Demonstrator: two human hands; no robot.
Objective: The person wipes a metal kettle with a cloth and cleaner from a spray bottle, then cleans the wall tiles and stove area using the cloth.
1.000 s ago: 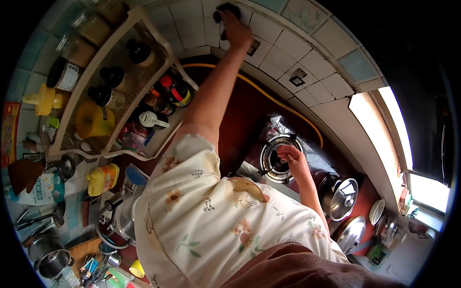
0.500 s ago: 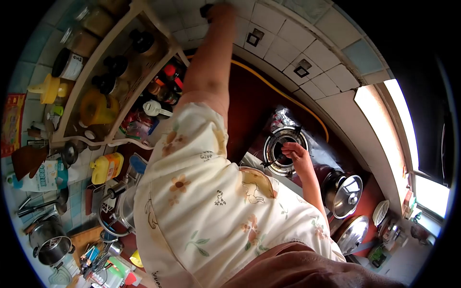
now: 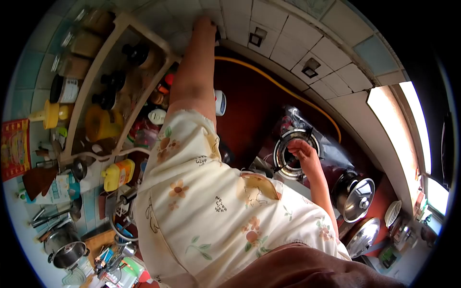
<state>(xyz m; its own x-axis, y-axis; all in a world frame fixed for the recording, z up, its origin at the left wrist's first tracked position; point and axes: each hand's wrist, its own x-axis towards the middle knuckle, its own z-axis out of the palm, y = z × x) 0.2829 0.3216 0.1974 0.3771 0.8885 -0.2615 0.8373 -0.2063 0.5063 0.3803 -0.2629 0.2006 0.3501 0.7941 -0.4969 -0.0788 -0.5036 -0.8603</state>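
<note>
My left arm reaches up the frame to the tiled wall [image 3: 235, 21], where my left hand [image 3: 205, 25] is bent over a dark item [image 3: 217, 35] that I cannot make out. Most of its fingers are hidden. My right hand [image 3: 303, 150] hovers over the gas burner [image 3: 288, 161], its fingers curled together with nothing seen between them. Below the left forearm, a white bottle-like item [image 3: 220, 102] stands on the dark red counter [image 3: 242, 103].
A rack [image 3: 98, 62] of jars and bottles stands at the left. A yellow hose [image 3: 269, 79] runs along the wall. Right of the burner are a lidded pot [image 3: 354, 197] and another metal lid [image 3: 363, 236]. A yellow bottle [image 3: 118, 174] is at lower left.
My left hand has moved leftward along the tiles, uncovering the white item on the counter. My right hand has stayed curled over the burner. The view has shifted slightly.
</note>
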